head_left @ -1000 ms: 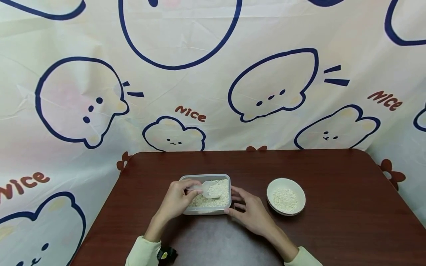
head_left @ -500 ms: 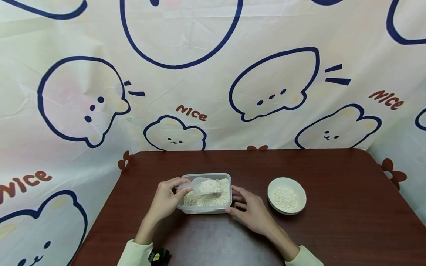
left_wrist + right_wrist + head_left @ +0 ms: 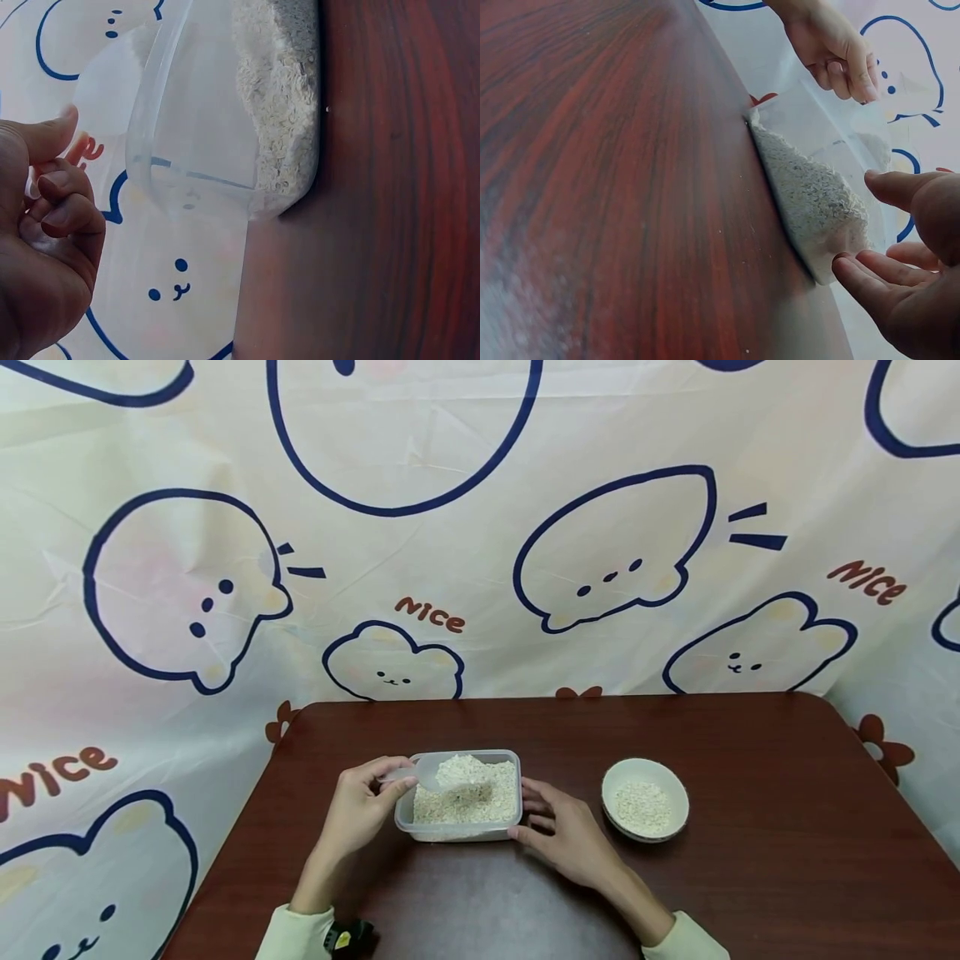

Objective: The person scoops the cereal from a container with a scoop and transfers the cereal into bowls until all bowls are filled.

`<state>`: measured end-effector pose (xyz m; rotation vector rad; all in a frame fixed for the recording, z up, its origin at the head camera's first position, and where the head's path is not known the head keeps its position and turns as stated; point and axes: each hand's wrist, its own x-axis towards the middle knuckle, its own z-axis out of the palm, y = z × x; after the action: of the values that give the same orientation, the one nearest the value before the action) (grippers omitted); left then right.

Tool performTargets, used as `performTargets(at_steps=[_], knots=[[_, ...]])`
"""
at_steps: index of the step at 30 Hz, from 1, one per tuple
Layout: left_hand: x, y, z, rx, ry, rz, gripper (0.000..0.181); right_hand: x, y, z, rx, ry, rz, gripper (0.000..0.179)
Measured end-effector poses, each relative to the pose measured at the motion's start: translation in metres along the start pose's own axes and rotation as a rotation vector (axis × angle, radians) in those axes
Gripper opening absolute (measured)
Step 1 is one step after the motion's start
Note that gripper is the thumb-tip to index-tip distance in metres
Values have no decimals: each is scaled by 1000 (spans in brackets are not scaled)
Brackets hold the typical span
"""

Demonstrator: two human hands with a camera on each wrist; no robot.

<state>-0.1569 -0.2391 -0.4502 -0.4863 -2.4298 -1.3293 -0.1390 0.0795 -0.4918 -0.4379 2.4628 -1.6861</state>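
Observation:
My left hand (image 3: 362, 806) pinches the handle of a translucent scoop (image 3: 427, 772) between thumb and fingers. The scoop carries a heap of pale, oat-like flakes (image 3: 461, 771) over the left part of a clear plastic container (image 3: 465, 832). More flakes (image 3: 285, 127) lie inside the container, seen through its wall in the left wrist view. At the container's right end, my right hand (image 3: 566, 839) touches the side with its fingers and the front corner with its thumb. The right wrist view shows those fingers (image 3: 877, 281) extended along the wall.
A white bowl (image 3: 646, 769) holding similar flakes stands on the dark brown table (image 3: 772, 827), right of the right hand. Behind the table hangs a cartoon-printed cloth (image 3: 487, 568). A black band with a yellow mark (image 3: 345, 937) shows at the left wrist.
My left hand has drawn the scoop leftward and raised it above the flakes, with a heap in its bowl. The right hand stays at the container's right end.

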Motion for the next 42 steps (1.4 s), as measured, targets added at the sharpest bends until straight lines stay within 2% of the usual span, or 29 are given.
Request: performTargets(at_steps=[7, 14, 19, 27, 34, 42], knots=[[-2, 3, -5, 16, 13, -61, 13, 0, -3, -4, 11, -9, 4, 70], [2, 10, -3, -37, 1, -70, 13, -4, -7, -14, 22, -6, -19, 73], [9, 15, 4, -71, -6, -42, 12, -10, -10, -23, 18, 9, -27, 70], [18, 24, 16, -107, -24, -31, 11, -22, -12, -40, -30, 54, -61, 67], [26, 29, 30, -161, -41, 12, 12, -31, -11, -59, -76, 101, -71, 68], [35, 42, 50, -187, -74, 4, 11, -43, -12, -81, -97, 140, -56, 67]])
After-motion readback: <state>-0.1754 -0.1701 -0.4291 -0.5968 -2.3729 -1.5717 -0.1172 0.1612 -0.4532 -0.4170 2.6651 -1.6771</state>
